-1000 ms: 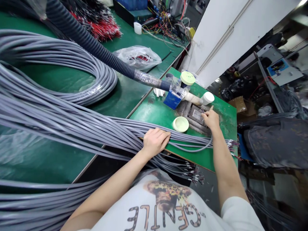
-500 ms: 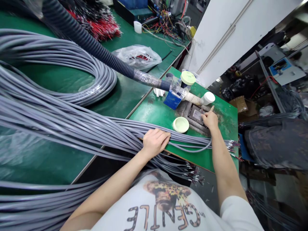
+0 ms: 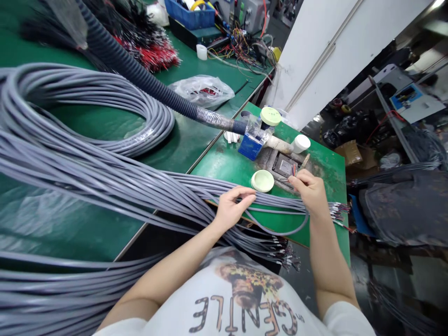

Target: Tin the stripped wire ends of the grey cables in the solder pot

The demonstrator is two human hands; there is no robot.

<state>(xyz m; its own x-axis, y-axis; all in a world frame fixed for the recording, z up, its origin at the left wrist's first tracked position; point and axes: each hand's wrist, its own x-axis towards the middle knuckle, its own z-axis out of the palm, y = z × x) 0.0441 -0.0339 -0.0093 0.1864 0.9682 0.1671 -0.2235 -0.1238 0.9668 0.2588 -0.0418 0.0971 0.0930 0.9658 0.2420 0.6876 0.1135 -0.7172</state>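
A thick bundle of grey cables [image 3: 105, 182] runs across the green bench to the small green table [image 3: 227, 163]. My left hand [image 3: 233, 207] hovers just above the bundle, its fingers pinched on one grey cable. My right hand [image 3: 310, 189] is closed on the stripped end of a single grey cable [image 3: 280, 231], whose coloured wire tips stick up beside a dark metal tray [image 3: 285, 165]. That cable loops down in front of both hands.
A black corrugated hose [image 3: 140, 77] ends at a blue block [image 3: 250, 145]. A pale green lid [image 3: 262, 180], a capped jar [image 3: 270, 116] and a white cup [image 3: 301, 143] stand near the tray. A plastic bag [image 3: 203, 91] and red wires [image 3: 154, 51] lie behind.
My right hand has drawn back from the tray toward me with the cable end. My left hand has lifted off the bundle and pinched a cable. The loop of cable has grown larger.
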